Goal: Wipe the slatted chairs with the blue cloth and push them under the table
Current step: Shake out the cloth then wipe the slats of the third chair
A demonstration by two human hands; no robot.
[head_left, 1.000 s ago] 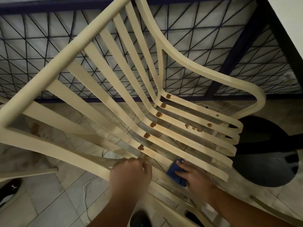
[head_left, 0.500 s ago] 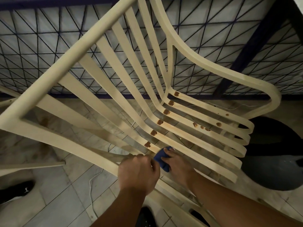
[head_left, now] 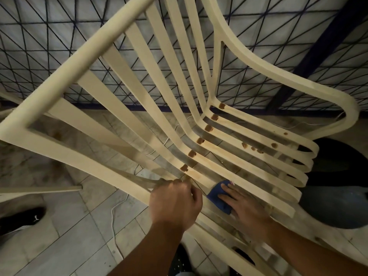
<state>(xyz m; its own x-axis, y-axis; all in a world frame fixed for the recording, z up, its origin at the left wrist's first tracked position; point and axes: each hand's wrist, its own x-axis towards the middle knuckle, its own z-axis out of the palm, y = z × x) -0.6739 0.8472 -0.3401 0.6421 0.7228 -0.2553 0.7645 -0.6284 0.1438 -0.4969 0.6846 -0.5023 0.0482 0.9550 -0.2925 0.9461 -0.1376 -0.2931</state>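
A cream slatted plastic chair (head_left: pixel 123 80) fills the view, tilted, its backrest toward the upper left and its seat slats running to the right. Brown rusty spots mark the bend of the slats and the far seat slats. My left hand (head_left: pixel 175 204) grips the near armrest rail of the chair. My right hand (head_left: pixel 245 206) presses the folded blue cloth (head_left: pixel 218 197) flat on a near seat slat, fingers straight over it. Most of the cloth is under my fingers.
A dark metal grille (head_left: pixel 49 46) stands behind the chair. The floor is pale tile with a thin white cable (head_left: pixel 113 214) lying on it. A dark round base (head_left: pixel 336 196) sits at the right. A black shoe (head_left: pixel 22 218) shows at the left edge.
My right hand has slid the blue cloth to the right along the seat slat, away from my left hand. My left hand keeps its grip on the rail.
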